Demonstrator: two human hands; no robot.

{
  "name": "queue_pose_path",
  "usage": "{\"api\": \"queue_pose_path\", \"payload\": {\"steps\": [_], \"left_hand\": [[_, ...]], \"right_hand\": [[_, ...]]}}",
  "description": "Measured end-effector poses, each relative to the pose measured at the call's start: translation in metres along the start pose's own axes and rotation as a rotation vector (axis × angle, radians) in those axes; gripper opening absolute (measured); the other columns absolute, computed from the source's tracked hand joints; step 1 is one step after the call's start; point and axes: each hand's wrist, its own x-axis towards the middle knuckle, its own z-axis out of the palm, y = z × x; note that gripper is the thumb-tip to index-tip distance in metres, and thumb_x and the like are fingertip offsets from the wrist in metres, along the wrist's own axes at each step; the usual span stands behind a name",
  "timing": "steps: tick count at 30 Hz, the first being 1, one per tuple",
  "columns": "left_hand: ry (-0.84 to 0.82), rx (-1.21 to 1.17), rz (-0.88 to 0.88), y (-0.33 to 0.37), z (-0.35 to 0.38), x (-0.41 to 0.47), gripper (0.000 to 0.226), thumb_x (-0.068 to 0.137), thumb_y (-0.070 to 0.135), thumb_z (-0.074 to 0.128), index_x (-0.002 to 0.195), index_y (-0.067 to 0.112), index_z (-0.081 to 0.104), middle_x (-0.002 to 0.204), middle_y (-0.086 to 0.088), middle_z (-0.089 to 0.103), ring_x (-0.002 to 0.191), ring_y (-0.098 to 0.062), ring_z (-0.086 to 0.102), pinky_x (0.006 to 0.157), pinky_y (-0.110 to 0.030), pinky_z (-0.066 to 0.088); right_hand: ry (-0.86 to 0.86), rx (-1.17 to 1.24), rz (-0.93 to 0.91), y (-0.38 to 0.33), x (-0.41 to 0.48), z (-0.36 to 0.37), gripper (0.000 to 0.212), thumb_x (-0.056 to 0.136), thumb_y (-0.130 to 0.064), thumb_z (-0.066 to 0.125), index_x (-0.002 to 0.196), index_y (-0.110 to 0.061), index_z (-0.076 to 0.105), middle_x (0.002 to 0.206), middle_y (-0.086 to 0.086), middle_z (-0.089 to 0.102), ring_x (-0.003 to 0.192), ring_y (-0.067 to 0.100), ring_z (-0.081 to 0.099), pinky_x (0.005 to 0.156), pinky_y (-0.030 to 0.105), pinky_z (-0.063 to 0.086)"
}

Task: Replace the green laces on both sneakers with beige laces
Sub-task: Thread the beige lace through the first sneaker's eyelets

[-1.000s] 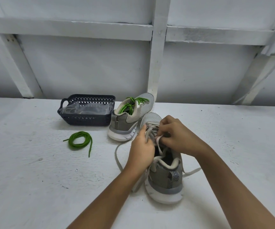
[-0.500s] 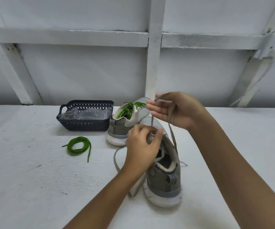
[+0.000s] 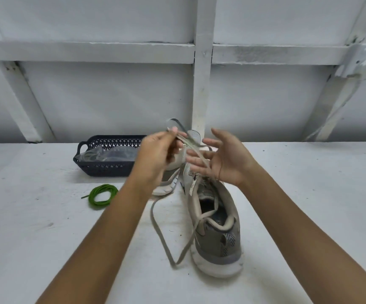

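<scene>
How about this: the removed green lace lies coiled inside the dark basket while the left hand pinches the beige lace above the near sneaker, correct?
Not quite. The head view shows the green lace coiled on the table in front of the dark basket, not inside it. The left hand does pinch the beige lace above the near sneaker.

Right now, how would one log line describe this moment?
phase: lacing near sneaker | left hand: pinches beige lace | right hand: open, by lace | green lace: coiled on table
</scene>
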Motion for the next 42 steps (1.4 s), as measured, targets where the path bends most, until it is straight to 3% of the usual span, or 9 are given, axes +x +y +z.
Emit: {"api": "queue_pose_path", "payload": {"steps": [6, 12, 20, 24, 27, 29, 32, 37, 42], "left_hand": [[0.088, -0.043, -0.113, 0.017, -0.006, 0.036, 0.027, 0.099, 0.018, 0.043, 0.079, 0.014, 0.061, 0.051, 0.008, 0.064, 0.043, 0.001, 0.051, 0.047, -0.016, 0.033], [0.086, 0.059, -0.125, 0.018, -0.003, 0.052, 0.028, 0.099, 0.021, 0.044, 0.08, 0.013, 0.063, 0.055, 0.007, 0.066, 0.048, -0.002, 0.052, 0.05, -0.019, 0.036], [-0.17, 1.102, -0.024, -0.017, 0.018, 0.023, 0.058, 0.097, 0.051, 0.034, 0.074, 0.005, 0.061, 0.07, -0.01, 0.063, 0.071, -0.026, 0.061, 0.067, -0.033, 0.046], [-0.332, 1.285, -0.027, -0.041, 0.039, 0.005, 0.059, 0.093, 0.058, 0.035, 0.079, 0.007, 0.061, 0.101, -0.018, 0.061, 0.096, -0.031, 0.059, 0.073, -0.035, 0.043], [-0.377, 1.372, -0.071, -0.059, 0.042, 0.003, 0.065, 0.088, 0.063, 0.032, 0.093, 0.007, 0.064, 0.124, -0.02, 0.046, 0.122, -0.036, 0.04, 0.1, -0.043, 0.038], [-0.356, 1.277, -0.072, -0.063, 0.041, 0.004, 0.056, 0.076, 0.059, 0.034, 0.079, 0.011, 0.061, 0.11, -0.014, 0.054, 0.116, -0.031, 0.044, 0.096, -0.04, 0.039], [-0.295, 0.885, -0.155, -0.064, 0.041, -0.002, 0.029, 0.062, 0.042, 0.044, 0.052, 0.016, 0.042, 0.058, -0.001, 0.044, 0.068, -0.023, 0.047, 0.064, -0.03, 0.035], [-0.212, 0.318, -0.289, -0.068, 0.034, -0.009, 0.022, 0.078, 0.002, 0.056, 0.06, 0.013, 0.053, 0.05, 0.007, 0.05, 0.057, -0.012, 0.049, 0.056, -0.018, 0.042], [-0.229, 0.223, -0.299, -0.07, 0.029, -0.009, 0.017, 0.084, -0.015, 0.045, 0.088, -0.002, 0.056, 0.067, 0.003, 0.057, 0.048, 0.006, 0.056, 0.051, -0.008, 0.044]], "right_hand": [[-0.03, -0.131, -0.126, 0.023, -0.006, -0.005, 0.015, 0.098, -0.01, 0.044, 0.111, -0.009, 0.051, 0.063, 0.004, 0.058, 0.045, 0.01, 0.048, 0.041, 0.018, 0.039], [-0.074, -0.215, -0.169, 0.02, -0.013, -0.016, 0.02, 0.097, -0.001, 0.042, 0.097, 0.0, 0.063, 0.061, 0.002, 0.059, 0.047, 0.006, 0.052, 0.046, 0.014, 0.046], [0.224, -0.482, -0.238, 0.015, -0.016, -0.048, 0.024, 0.098, -0.006, 0.042, 0.102, -0.008, 0.066, 0.066, -0.001, 0.053, 0.058, 0.009, 0.05, 0.052, 0.015, 0.045], [0.275, -0.495, -0.222, 0.027, -0.012, -0.058, 0.019, 0.099, -0.003, 0.041, 0.106, -0.008, 0.057, 0.074, 0.007, 0.061, 0.06, 0.013, 0.058, 0.051, 0.017, 0.049], [0.328, -0.44, -0.216, 0.035, -0.009, -0.061, 0.011, 0.098, -0.006, 0.045, 0.093, -0.006, 0.055, 0.078, 0.009, 0.062, 0.065, 0.016, 0.06, 0.05, 0.017, 0.05], [0.327, -0.408, -0.243, 0.038, -0.009, -0.063, 0.012, 0.096, -0.007, 0.049, 0.087, -0.006, 0.057, 0.079, 0.006, 0.062, 0.069, 0.014, 0.06, 0.052, 0.015, 0.05], [0.326, -0.352, -0.267, 0.044, -0.009, -0.065, 0.013, 0.093, -0.007, 0.055, 0.084, -0.009, 0.063, 0.068, -0.003, 0.056, 0.059, 0.003, 0.055, 0.051, 0.012, 0.047], [0.351, -0.208, -0.325, 0.058, -0.001, -0.062, 0.01, 0.089, -0.001, 0.058, 0.085, -0.007, 0.064, 0.074, 0.004, 0.061, 0.068, 0.013, 0.057, 0.062, 0.018, 0.051], [0.415, -0.186, -0.384, 0.063, 0.004, -0.058, 0.012, 0.087, 0.002, 0.06, 0.082, -0.008, 0.064, 0.072, 0.006, 0.063, 0.066, 0.014, 0.059, 0.061, 0.016, 0.051]]}}
